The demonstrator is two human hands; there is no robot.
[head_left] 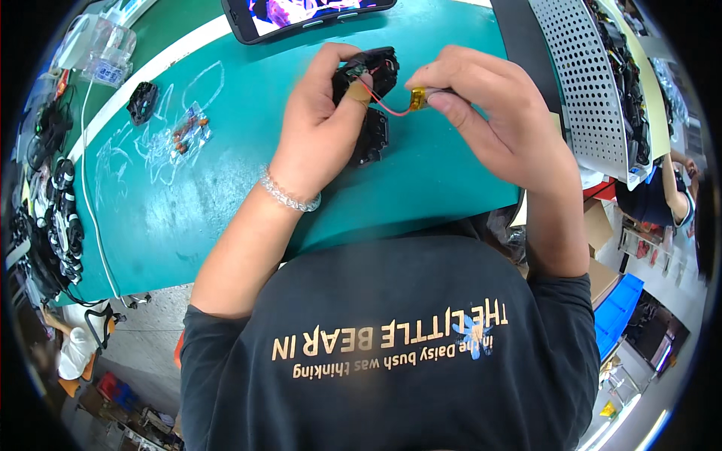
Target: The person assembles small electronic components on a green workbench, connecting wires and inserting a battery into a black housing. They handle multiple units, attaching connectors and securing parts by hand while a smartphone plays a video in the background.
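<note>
My left hand (pixel 320 131) grips an opened black plastic housing (pixel 386 68), thumb pressed on its inner side. Thin red wires (pixel 391 112) run out of it in a curve toward a small battery pack with yellow tape (pixel 418 98). Thumb and fingers of my right hand (pixel 500 113) pinch that battery pack, to the right of the housing. Below the housing, a second black plastic part (pixel 374 137) shows beside my left hand, partly covered by it; whether the two are joined, I cannot tell.
Beyond my hands lies a phone with a lit screen (pixel 301 11). On the green table (pixel 444 169), a black part (pixel 141 102) and a clear bag of small brown pieces (pixel 192 134) lie left. Black items crowd the left edge; a perforated metal tray (pixel 583 83) stands right.
</note>
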